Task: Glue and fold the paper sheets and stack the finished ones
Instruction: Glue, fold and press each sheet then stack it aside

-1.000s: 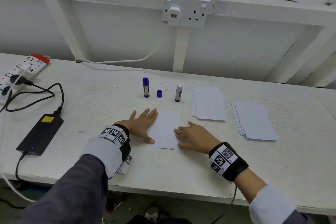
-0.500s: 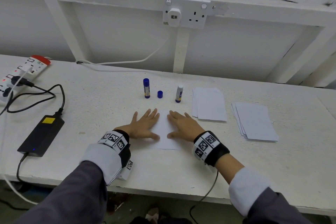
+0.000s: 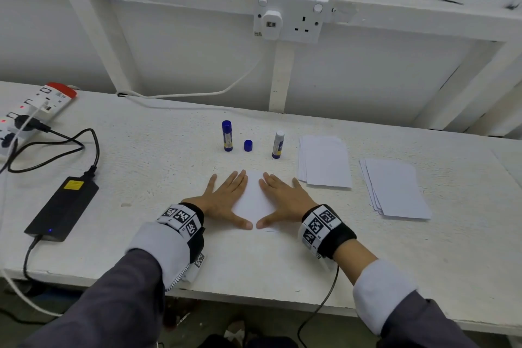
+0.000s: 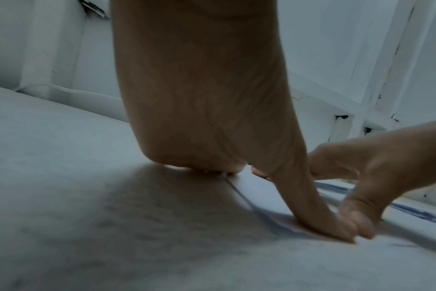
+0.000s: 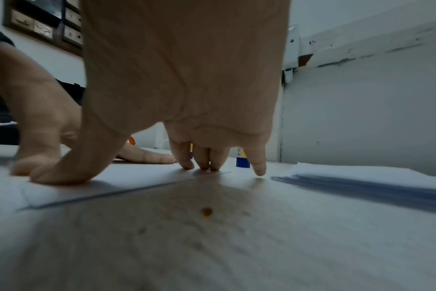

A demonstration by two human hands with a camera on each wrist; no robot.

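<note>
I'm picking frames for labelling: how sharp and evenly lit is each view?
Head view: bright, even, sharp, straight edges bowed by the wide lens. Left wrist view: dim, bluish, table soft in the left hand shadow. Right wrist view: dim, near table blurred, folded sheet edge readable.

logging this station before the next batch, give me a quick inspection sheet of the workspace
surface: white bench, speckled, worn.
job's things: folded sheet under both hands; capped glue stick, loose cap, open glue stick; two paper stacks to the right.
clutter: nothing seen.
grippers: left hand and right hand flat, pressing the sheet.
cables: power strip, black adapter, its black cable, white cable.
surroundings: wall socket, white wall.
</note>
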